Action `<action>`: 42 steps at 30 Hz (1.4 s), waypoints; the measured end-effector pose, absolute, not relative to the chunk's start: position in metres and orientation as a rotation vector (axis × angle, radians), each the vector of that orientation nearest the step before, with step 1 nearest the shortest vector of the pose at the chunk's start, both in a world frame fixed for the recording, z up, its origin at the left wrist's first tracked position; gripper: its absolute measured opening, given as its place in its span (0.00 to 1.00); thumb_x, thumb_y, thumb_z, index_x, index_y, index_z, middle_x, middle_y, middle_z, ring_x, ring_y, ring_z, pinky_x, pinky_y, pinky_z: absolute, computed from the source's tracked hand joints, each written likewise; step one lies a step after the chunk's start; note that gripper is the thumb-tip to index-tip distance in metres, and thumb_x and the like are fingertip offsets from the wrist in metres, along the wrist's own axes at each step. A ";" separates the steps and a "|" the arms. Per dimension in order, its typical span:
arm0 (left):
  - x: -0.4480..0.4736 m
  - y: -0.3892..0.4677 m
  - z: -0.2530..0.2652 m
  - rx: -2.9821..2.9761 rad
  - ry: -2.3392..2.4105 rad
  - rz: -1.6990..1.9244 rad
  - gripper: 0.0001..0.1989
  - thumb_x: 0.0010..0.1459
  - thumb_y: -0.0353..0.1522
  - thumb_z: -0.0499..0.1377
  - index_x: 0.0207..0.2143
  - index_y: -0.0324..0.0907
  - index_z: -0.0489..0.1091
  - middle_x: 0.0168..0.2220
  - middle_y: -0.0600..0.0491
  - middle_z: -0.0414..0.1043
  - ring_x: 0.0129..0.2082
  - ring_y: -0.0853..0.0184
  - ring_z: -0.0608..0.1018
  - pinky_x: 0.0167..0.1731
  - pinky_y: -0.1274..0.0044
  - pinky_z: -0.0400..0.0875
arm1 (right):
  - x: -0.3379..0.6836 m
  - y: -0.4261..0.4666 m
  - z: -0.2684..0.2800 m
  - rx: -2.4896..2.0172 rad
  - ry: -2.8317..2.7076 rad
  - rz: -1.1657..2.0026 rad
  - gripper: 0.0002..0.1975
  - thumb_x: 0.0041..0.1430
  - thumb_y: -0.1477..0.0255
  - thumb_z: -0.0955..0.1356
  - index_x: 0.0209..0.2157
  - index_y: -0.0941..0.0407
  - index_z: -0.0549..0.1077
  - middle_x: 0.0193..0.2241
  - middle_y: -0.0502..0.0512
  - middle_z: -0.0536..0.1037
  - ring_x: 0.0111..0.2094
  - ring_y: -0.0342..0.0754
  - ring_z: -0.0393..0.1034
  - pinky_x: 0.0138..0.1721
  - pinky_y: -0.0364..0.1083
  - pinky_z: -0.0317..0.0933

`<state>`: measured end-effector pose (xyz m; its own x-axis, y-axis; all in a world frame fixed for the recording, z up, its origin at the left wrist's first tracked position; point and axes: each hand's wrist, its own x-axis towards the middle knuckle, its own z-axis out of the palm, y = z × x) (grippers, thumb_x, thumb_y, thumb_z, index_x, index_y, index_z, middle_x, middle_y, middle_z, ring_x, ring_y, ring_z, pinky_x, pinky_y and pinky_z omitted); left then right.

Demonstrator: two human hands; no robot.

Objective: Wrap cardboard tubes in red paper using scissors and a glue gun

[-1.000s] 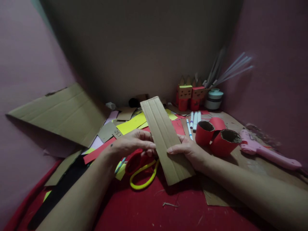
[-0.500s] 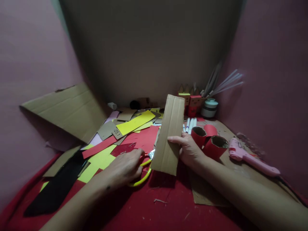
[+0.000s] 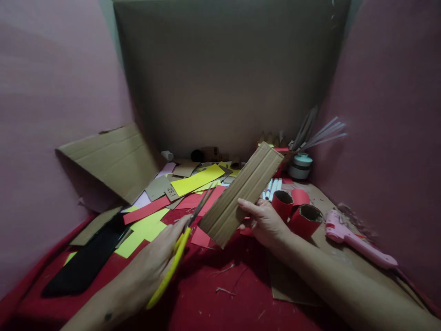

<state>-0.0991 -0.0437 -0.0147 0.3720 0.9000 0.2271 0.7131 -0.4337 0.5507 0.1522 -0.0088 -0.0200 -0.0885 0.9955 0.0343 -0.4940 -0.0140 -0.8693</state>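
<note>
My left hand point(image 3: 156, 257) grips a pair of scissors point(image 3: 171, 271) with yellow handles, the blades pointing up and away; part of the handles is hidden by the fingers. In my right hand point(image 3: 267, 223) is a tilted strip of corrugated cardboard point(image 3: 243, 195), thumb on its near face and fingers behind. The strip's lower end hangs a little to the right of the blades, and they look apart. Beneath lie red paper point(image 3: 203, 239) and a red cloth point(image 3: 220, 299) with small scraps.
On the left are a black phone-like slab point(image 3: 81, 262) and a large leaning cardboard sheet point(image 3: 113, 161). Yellow paper point(image 3: 196, 180) and card pieces spread behind. To the right stand red-covered tubes point(image 3: 305, 225), white markers point(image 3: 274, 188), a pink glue gun point(image 3: 358, 241) and a lidded jar point(image 3: 300, 166).
The scissors have come up from the table in my left hand, blades now pointing upward. My right hand has tilted the cardboard strip, its top leaning to the right.
</note>
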 end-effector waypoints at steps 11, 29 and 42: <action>-0.088 -0.051 -0.017 2.560 1.557 0.347 0.26 0.59 0.32 0.40 0.60 0.37 0.55 0.53 0.38 0.69 0.48 0.53 0.75 0.44 0.65 0.71 | 0.152 -0.011 -0.020 -0.789 -0.931 1.489 0.16 0.45 0.65 0.74 0.34 0.60 0.74 0.31 0.57 0.79 0.24 0.46 0.71 0.19 0.43 0.66; -0.090 -0.050 -0.020 2.624 1.545 0.348 0.24 0.52 0.30 0.48 0.53 0.43 0.63 0.36 0.45 0.78 0.34 0.57 0.79 0.32 0.71 0.73 | 0.150 -0.010 -0.025 -0.792 -0.810 1.531 0.12 0.45 0.69 0.74 0.33 0.58 0.75 0.32 0.55 0.80 0.26 0.47 0.73 0.18 0.43 0.68; -0.102 -0.042 -0.054 2.583 1.552 0.501 0.29 0.60 0.35 0.43 0.64 0.40 0.47 0.58 0.40 0.63 0.55 0.53 0.69 0.50 0.63 0.66 | 0.150 -0.013 -0.028 -0.750 -0.822 1.533 0.09 0.48 0.71 0.73 0.33 0.57 0.76 0.32 0.53 0.80 0.26 0.46 0.74 0.20 0.44 0.70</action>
